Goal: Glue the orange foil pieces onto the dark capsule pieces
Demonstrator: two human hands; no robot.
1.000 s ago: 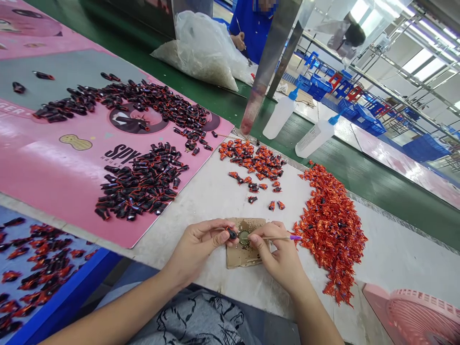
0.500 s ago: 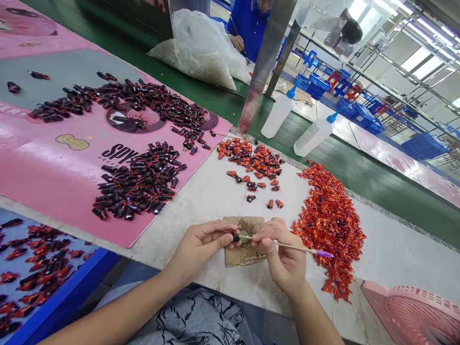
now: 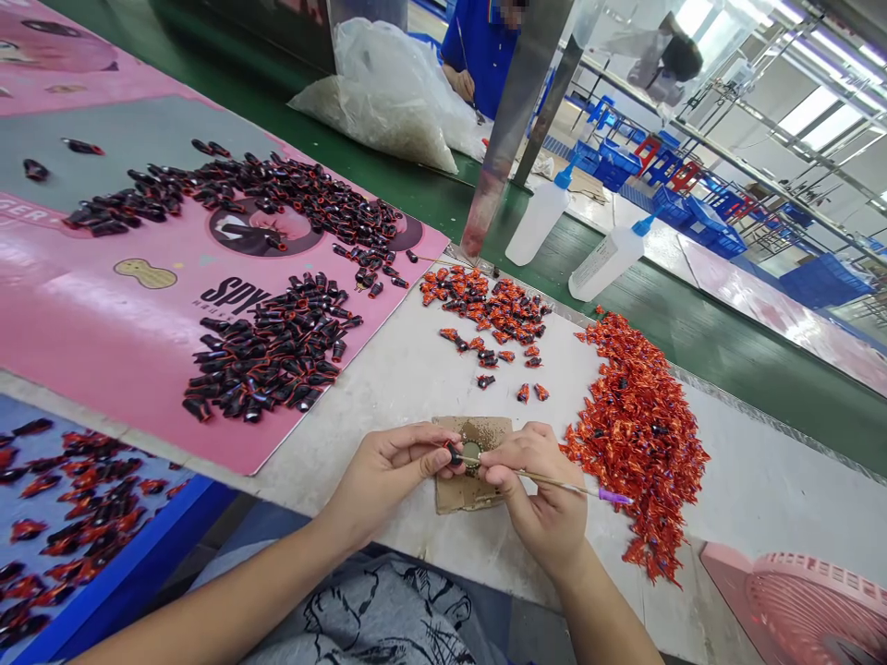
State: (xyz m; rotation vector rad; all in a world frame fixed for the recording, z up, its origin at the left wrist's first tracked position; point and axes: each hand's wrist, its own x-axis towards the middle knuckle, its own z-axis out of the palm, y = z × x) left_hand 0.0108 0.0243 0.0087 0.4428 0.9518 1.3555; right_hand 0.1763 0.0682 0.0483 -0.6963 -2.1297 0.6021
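Observation:
Between thumb and fingers, my left hand (image 3: 402, 466) pinches a small black-and-red piece (image 3: 454, 453). My right hand (image 3: 537, 480) grips a thin stick (image 3: 554, 481) with a purple end pointing right. The stick's other end meets the small piece, or comes very close to it. Under both hands lies a speckled cardboard square (image 3: 450, 497) with a small round disc or dish (image 3: 471, 453) on it. Beyond the hands is a loose group of red-and-black pieces (image 3: 499, 309). A large heap of red pieces (image 3: 637, 434) lies right of my right hand.
Black pieces (image 3: 267, 356) cover parts of a pink printed mat (image 3: 83, 342). A blue-rimmed tray (image 3: 139, 563) holds more pieces at lower left. Two white bottles (image 3: 537, 222) and a metal post (image 3: 509, 139) stand behind. A pink fan (image 3: 810, 600) is at lower right; a person in blue (image 3: 478, 55) works opposite.
My right hand has turned slightly and shifted left, and the stick's purple end has dropped lower and left. My left hand still holds the piece in nearly the same spot.

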